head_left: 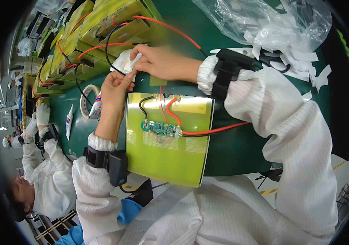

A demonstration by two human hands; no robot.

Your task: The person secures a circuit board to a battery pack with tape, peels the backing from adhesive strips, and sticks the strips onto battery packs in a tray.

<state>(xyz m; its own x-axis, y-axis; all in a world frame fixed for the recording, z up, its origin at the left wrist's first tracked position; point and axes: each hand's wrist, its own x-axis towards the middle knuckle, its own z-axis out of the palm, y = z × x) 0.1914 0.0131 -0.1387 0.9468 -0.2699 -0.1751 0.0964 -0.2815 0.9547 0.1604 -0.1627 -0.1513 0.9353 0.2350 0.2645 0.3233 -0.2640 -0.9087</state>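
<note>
A white cloth point(124, 62) is held in the grip of the right hand point(158, 61) and pressed around a black wire point(108, 55), whose end is pinched in the grip of the left hand point(115, 87), above the green worktop point(231, 118). One yellow-green flat pack point(170, 155) lies nearest, its small green circuit board point(161, 129) already wired with red and black leads; the wiping seems unfinished. About five similar packs point(101, 28) are stacked beyond, one tape roll point(88, 100) beside them

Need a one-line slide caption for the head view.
Both bare hands, left hand and right hand, pinch a white cloth above a yellow-green battery pack on the green table.
</note>
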